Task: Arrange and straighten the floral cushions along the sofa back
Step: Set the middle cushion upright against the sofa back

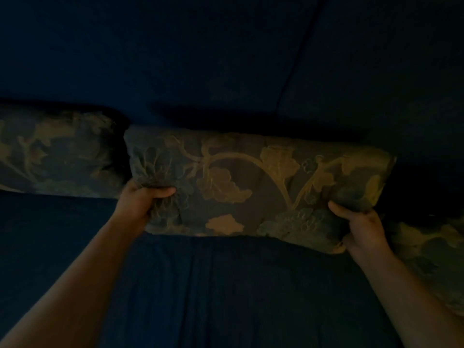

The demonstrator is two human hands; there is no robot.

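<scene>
In dim light a long floral cushion (251,187) with gold leaves and vines lies across the middle, against the dark blue sofa back (200,59). My left hand (140,199) grips its lower left corner, bunching the fabric. My right hand (361,224) grips its lower right corner. A second floral cushion (57,151) leans on the sofa back to the left, its end close to the held one. A third floral cushion (431,257) lies lower at the right edge, partly behind my right forearm.
The dark blue sofa seat (226,297) fills the lower half, with a seam running down its middle. A seam between back cushions runs diagonally at the upper right (298,54).
</scene>
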